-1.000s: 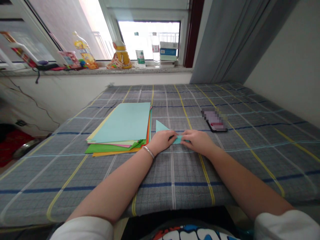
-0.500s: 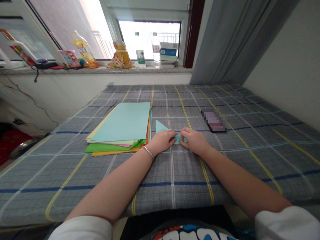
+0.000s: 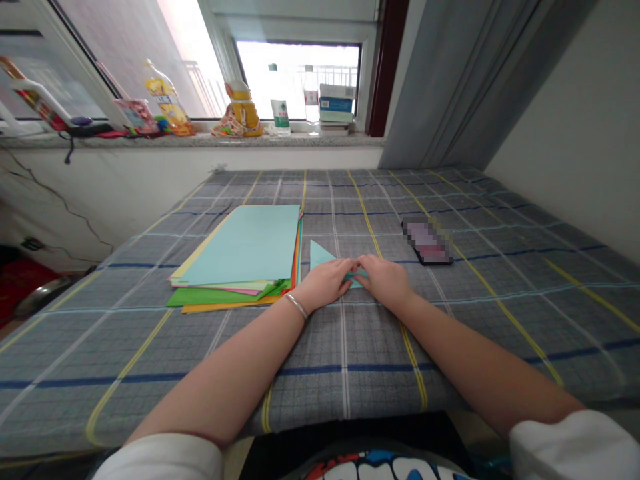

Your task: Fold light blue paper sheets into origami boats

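Note:
A small folded light-blue paper (image 3: 320, 255) lies on the checked cloth in the middle of the table, its pointed corner sticking out towards the window. My left hand (image 3: 326, 283), with a silver bracelet at the wrist, presses down on its near left part, fingers curled. My right hand (image 3: 384, 279) rests on the paper's right end, fingers bent and pressed against it, touching my left fingertips. Most of the paper is hidden under both hands.
A stack of coloured paper sheets (image 3: 245, 257), light blue on top, lies just left of my hands. A phone (image 3: 428, 242) lies to the right, further back. The windowsill (image 3: 200, 140) carries bottles, a box and packets. A grey curtain (image 3: 465, 80) hangs at the right.
My right hand has slid left along the paper until it meets my left hand. Less of the blue paper shows between them. The left hand has stayed put.

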`<action>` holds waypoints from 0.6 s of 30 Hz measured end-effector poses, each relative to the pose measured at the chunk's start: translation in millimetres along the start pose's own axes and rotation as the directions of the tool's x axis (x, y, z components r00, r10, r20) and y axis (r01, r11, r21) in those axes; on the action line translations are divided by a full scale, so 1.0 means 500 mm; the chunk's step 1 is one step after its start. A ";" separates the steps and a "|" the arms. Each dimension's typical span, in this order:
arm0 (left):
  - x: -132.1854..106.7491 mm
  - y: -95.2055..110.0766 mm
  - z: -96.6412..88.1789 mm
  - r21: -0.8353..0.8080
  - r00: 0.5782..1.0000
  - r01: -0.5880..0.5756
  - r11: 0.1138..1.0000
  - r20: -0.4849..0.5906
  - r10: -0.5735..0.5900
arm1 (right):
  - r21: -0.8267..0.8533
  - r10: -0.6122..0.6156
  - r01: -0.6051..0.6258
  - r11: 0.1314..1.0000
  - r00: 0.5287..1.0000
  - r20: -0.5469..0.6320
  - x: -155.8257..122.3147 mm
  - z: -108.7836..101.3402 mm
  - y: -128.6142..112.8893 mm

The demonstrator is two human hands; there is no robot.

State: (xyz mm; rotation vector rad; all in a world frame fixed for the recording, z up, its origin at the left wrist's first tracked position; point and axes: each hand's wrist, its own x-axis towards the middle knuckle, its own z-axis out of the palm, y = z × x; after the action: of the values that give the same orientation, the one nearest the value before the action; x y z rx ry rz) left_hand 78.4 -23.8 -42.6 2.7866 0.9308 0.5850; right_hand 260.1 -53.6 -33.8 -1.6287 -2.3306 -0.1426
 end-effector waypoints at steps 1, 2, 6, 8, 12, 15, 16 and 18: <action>0.000 -0.001 0.001 0.016 1.000 0.001 1.000 0.006 -0.001 | -0.022 0.002 -0.002 1.000 1.000 0.003 0.001 0.000 -0.002; 0.001 -0.002 0.001 0.029 1.000 0.001 1.000 0.009 -0.001 | -0.034 0.002 -0.002 0.999 1.000 0.004 0.002 -0.001 -0.004; 0.001 -0.004 0.001 0.061 0.998 -0.062 0.996 0.028 0.061 | -0.006 0.001 -0.001 1.000 1.000 -0.012 0.004 -0.006 0.002; 0.001 -0.005 0.000 0.068 0.992 -0.120 0.990 0.045 0.117 | 0.037 -0.002 0.002 0.999 1.000 -0.010 0.003 -0.009 0.009; 0.001 -0.009 0.000 0.081 0.986 -0.161 0.984 0.056 0.157 | 0.083 -0.005 0.003 0.997 1.000 0.021 0.001 -0.016 0.021; 0.002 -0.013 0.003 0.091 0.984 -0.174 0.980 0.055 0.170 | 0.067 0.003 -0.006 0.998 0.999 0.034 0.000 -0.019 0.028; 0.002 -0.014 0.004 0.093 0.983 -0.181 0.979 0.055 0.177 | 0.067 0.004 -0.006 0.998 0.999 0.034 -0.001 -0.018 0.031; 0.002 -0.014 0.005 0.094 0.981 -0.189 0.977 0.053 0.185 | 0.085 -0.011 0.008 0.996 1.000 0.028 -0.003 -0.015 0.037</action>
State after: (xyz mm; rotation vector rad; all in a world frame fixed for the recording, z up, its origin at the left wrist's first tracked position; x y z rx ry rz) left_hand 76.3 -17.5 -46.2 2.9852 0.7121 0.5126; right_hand 279.1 -50.3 -28.7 -1.5894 -2.3320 -0.0223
